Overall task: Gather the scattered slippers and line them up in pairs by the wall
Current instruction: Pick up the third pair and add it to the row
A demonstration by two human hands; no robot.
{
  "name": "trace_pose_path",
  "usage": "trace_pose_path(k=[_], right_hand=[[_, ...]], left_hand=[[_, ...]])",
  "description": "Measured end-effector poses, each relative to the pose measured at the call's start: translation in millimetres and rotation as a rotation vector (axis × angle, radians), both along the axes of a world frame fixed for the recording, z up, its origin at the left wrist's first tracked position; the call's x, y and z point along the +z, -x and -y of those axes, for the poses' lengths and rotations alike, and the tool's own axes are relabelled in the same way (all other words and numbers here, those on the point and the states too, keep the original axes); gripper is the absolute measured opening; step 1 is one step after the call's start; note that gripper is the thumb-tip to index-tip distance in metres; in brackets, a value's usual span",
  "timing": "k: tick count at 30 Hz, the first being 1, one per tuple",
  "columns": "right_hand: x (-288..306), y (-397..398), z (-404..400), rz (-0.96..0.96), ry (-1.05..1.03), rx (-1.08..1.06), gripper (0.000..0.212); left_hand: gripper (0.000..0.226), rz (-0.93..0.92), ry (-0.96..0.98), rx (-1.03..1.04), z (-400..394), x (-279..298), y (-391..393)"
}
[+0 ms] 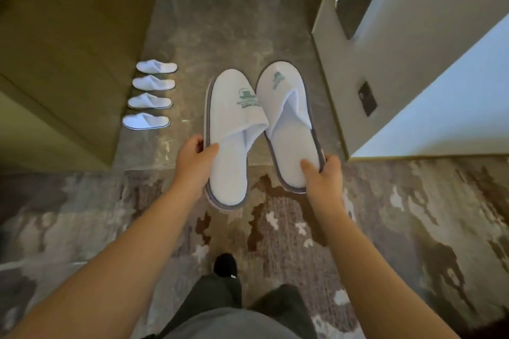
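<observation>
Head view looks down on two white slippers held up side by side, toes pointing away, over the seam where patterned carpet (413, 228) meets a polished stone floor (234, 36). Left hand (192, 162) grips the left slipper (231, 146) at its outer edge, thumb on the insole and fingers (199, 143) curled underneath; right hand (325, 176) clasps the right slipper (289, 129) the same way near the heel. Both have grey piping around the sole and a green emblem on the toe, its lettering too blurred to read. The two toes nearly touch. Four more white slippers (150, 93) lie in a neat row on the stone floor, toes against the brown wall (68, 49) on the left. Open floor runs between that row and the pale door (413, 36) standing on the right, leaving a clear lane ahead. A dark-socked foot (225, 264) rests on the carpet below.
</observation>
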State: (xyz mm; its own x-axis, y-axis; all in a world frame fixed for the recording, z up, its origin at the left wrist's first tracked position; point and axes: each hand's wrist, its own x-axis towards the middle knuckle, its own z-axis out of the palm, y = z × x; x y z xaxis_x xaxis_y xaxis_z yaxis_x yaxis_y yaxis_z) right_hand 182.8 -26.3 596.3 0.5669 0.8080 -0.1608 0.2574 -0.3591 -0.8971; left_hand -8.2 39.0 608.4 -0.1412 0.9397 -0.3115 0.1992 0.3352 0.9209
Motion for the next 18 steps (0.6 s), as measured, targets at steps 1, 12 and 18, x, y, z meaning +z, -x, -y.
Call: trace_pose_path(k=[1,12,18], right_hand=[[2.2,1.5,-21.3,-0.003,-0.010,0.005,0.018],[-2.4,-40.5,-281.3,-0.002,-0.022,0.146,0.019],[8.3,-71.8,-453.4,-0.028,-0.052,0.318,0.024]], left_hand=[[0.007,-0.002,0.002,0.004,-18.5,3.2,3.1],[0.007,0.014,-0.015,0.192,-241.9,-8.7,-30.8],[0.008,0.065,-0.069,0.343,-377.3,-4.3,-60.0]])
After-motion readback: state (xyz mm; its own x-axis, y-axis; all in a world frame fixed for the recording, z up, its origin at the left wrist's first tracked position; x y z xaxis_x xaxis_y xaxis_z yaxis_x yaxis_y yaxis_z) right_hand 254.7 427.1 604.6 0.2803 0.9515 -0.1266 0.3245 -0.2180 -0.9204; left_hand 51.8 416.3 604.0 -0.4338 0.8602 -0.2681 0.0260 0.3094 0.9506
